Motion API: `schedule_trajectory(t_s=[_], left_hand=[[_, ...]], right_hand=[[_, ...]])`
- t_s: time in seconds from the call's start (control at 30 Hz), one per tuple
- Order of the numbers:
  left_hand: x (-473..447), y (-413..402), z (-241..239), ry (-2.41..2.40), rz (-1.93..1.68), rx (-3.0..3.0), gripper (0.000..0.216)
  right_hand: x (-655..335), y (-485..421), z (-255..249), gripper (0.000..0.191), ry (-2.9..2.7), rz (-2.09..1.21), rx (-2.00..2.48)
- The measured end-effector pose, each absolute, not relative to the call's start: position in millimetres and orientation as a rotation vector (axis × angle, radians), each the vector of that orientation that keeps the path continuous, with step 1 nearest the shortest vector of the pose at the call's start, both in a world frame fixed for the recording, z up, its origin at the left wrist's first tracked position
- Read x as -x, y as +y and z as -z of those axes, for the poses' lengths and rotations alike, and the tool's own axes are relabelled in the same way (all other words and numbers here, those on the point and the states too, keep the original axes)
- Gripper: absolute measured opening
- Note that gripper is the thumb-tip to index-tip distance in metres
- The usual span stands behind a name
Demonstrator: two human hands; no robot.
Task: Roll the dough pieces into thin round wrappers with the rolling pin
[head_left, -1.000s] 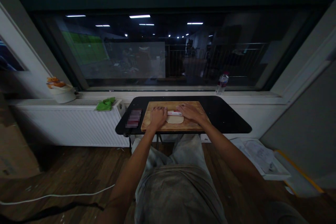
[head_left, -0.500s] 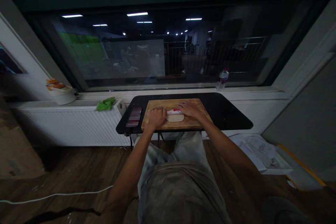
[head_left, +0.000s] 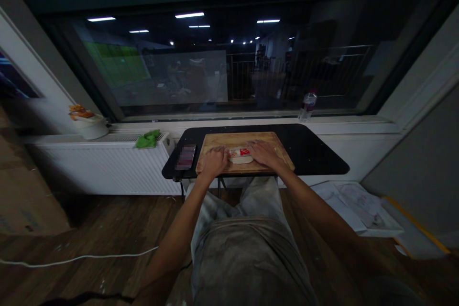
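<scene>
A red-and-white printed tube (head_left: 239, 152) lies crosswise on a flat piece of pale dough (head_left: 241, 160). The dough rests on a wooden cutting board (head_left: 234, 139), and its near edge shows in front of the tube. My left hand (head_left: 215, 161) is curled over the tube's left end. At the right end, my right hand (head_left: 264, 152) bears down with its fingers reaching over the tube. Both ends of the tube are hidden under my hands.
The board sits on a small black table (head_left: 315, 155) below a window. A phone (head_left: 186, 157) lies left of the board. On the sill stands a bottle (head_left: 307, 106). A green cloth (head_left: 147, 139) and a white bowl (head_left: 92, 127) are on the radiator (head_left: 107, 167).
The tube has rolled slightly toward me across the dough, with both hands on it. More of its red print shows, and less dough is visible in front. The view has shifted a little.
</scene>
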State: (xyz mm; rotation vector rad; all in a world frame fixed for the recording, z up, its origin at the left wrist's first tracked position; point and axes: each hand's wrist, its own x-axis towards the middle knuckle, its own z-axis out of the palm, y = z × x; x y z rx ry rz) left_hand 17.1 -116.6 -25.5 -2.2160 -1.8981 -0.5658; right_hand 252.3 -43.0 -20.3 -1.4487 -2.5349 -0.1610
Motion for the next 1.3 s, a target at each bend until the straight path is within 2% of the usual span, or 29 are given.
schedule_trajectory(t_s=[0.43,0.73,1.3], left_hand=[[-16.5,-123.6,35.0,-1.891,0.585,2.216,0.043],[-17.9,-125.9,35.5,-1.885,0.557,2.232,0.049],[-19.9,-126.7,36.4,-1.833,0.585,2.227,0.044]], right_hand=[[-249.6,-91.5,17.9,0.057,-2.410,0.311,1.472],[-253.4,-107.2,31.0,0.056,-2.323,0.279,1.407],[-251.9,-120.8,54.8,0.057,-2.190,0.263,1.351]])
